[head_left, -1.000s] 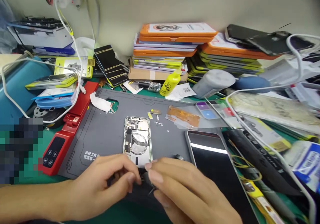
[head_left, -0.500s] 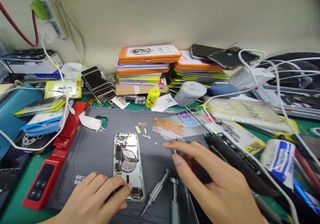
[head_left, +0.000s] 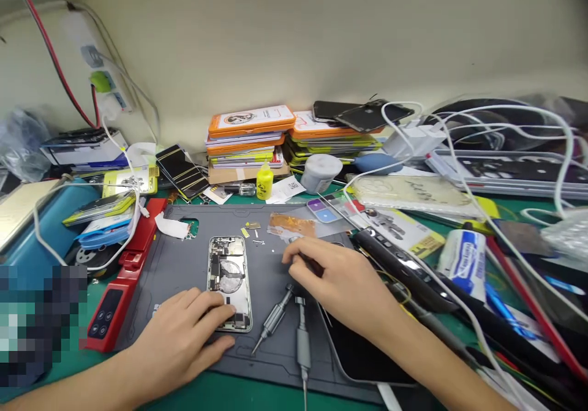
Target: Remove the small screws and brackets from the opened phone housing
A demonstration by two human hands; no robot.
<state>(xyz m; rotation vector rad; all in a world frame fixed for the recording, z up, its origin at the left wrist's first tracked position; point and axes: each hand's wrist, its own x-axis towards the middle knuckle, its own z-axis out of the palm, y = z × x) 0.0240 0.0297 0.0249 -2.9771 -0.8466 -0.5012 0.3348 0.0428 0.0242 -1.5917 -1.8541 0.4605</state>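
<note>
An opened phone body (head_left: 228, 279) with its inner parts bare lies on a grey work mat (head_left: 184, 264). My left hand (head_left: 184, 337) rests on the mat with its fingertips pressing the phone's lower end, fingers bent and apart. My right hand (head_left: 335, 282) reaches over the mat's right part, thumb and fingers pinched near a strip of orange film (head_left: 292, 225); what the pinch holds is hidden. Two grey screwdrivers (head_left: 273, 319) lie between my hands. Tiny screws and small metal parts (head_left: 253, 233) lie above the phone.
A black phone screen (head_left: 358, 356) lies under my right wrist. A red tool (head_left: 122, 276) borders the mat on the left. Stacked orange and yellow boxes (head_left: 250, 138), a yellow bottle (head_left: 264, 182), white cables (head_left: 459, 154) and other clutter ring the mat.
My hands have parted: the left has settled on the phone's lower end, the right has moved up and right to the film. The screwdrivers have come into view. The camera has tilted up.
</note>
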